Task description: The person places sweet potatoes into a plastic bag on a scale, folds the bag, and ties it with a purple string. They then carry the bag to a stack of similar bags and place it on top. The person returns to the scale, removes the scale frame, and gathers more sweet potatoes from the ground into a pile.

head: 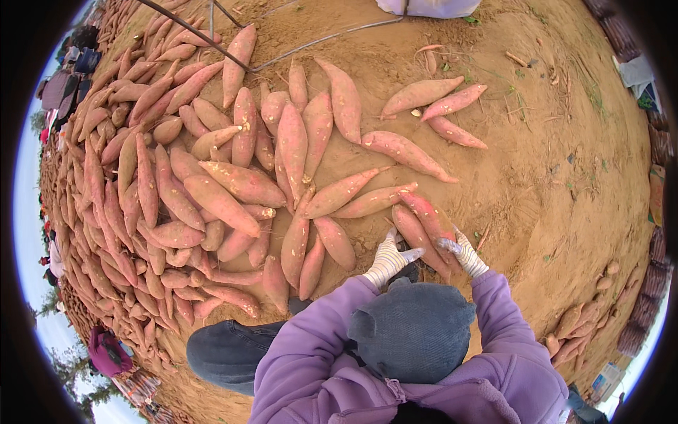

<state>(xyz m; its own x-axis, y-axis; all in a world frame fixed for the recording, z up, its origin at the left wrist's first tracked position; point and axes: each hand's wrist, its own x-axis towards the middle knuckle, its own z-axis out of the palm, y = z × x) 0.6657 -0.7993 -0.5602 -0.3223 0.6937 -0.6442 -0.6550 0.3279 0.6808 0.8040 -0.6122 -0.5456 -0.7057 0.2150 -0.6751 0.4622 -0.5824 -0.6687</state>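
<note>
My left hand (391, 258), in a striped knit glove, has its thumb and fingers spread beside a sweet potato (416, 233). Its thumb tip meets that root's near side, and a dark gap shows between the hand and the root. On the other side, my gloved right hand (466, 253) grips a redder sweet potato (429, 212), thumb on top and fingers along its right edge. The two roots lie side by side, pointing away from me. Further sweet potatoes (339, 241) are spread on the soil just left of my hands.
A large heap of sweet potatoes (175, 196) covers the left. A metal frame (328, 37) and a white sack (429, 6) stand ahead. Filled dark sacks (643, 312) line the right rim; a smaller pile (580, 323) lies near them. Another person (108, 352) is at lower left.
</note>
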